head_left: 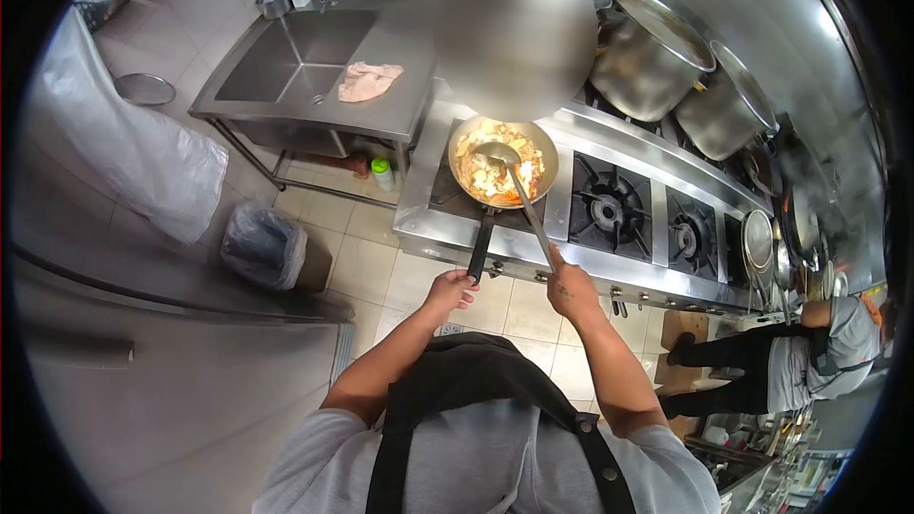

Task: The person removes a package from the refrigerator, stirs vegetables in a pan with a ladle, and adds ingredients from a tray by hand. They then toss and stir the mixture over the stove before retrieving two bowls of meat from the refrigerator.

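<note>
A frying pan (pixel 550 145) sits on the leftmost burner of the stove, filled with chopped food (pixel 487 183) in yellow, white and orange-brown pieces. My left hand (pixel 451 293) is at the free end of the pan's black handle, its fingers curled against it. In my right hand (pixel 572 289) is the long metal handle of a ladle (pixel 526 200), gripped in closed fingers. The ladle's bowl rests in the food, partly sunk among the pieces.
Bare burners (pixel 607 212) continue right of the pan. Large metal pots (pixel 643 71) stand behind. Left are a sink counter (pixel 400 48) with a pink cloth (pixel 370 82) and a lined bin (pixel 265 246). Another person (pixel 809 362) stands at far right. A blurred round patch hides the area behind the pan.
</note>
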`<state>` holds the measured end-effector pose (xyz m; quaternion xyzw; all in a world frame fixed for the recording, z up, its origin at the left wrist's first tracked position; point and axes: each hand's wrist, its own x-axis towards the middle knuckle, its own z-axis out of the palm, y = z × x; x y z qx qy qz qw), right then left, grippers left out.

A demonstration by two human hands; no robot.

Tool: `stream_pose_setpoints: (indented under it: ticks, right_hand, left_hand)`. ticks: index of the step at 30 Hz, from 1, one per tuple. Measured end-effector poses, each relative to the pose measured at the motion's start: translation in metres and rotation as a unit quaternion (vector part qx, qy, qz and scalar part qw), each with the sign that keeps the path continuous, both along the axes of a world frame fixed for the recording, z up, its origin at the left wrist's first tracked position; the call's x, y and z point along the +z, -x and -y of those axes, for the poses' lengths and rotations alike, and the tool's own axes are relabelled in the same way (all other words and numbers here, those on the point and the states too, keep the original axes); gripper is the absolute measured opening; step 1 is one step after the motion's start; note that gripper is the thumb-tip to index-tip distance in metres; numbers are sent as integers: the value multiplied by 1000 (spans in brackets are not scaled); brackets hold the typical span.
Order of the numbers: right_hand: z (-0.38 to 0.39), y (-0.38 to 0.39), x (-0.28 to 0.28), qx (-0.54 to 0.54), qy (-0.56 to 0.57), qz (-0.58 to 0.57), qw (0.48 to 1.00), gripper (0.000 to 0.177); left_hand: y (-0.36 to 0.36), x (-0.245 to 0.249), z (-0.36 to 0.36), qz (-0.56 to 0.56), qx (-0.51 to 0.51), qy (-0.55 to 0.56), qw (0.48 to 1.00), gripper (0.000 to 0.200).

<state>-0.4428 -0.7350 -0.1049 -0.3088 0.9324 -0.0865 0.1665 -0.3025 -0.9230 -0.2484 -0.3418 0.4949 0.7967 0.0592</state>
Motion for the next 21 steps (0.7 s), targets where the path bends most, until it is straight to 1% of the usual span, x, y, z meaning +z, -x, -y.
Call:
stream_pose_setpoints:
  ticks: [2,4,6,8,11,14,17,21]
  right_hand:
    - [-3,-10,11,-3,16,6,1000,58]
    - [-1,-14,10,-9,32,11,999,58]
    - [7,-10,1,11,-4,20,1000,57]
    - [10,-4,-3,6,-20,19,1000,55]
    - [6,-4,11,2,-41,14,999,53]
    - [-1,-11,15,4,1,14,1000,54]
    - [7,-4,-4,35,23,28,999,55]
    - [11,-5,6,14,23,33,999,55]
  left_hand:
    - [-2,2,2,12,2,7,1000,23]
    - [-1,0,2,22,1,15,1000,24]
    - [-2,-3,1,12,15,24,1000,25]
    - [-4,-4,1,9,13,21,1000,27]
    - [-5,5,8,13,6,21,1000,28]
    - [-6,8,9,22,-1,23,999,29]
    - [-5,7,8,19,0,22,1000,29]
    - [-8,9,12,14,-9,16,1000,29]
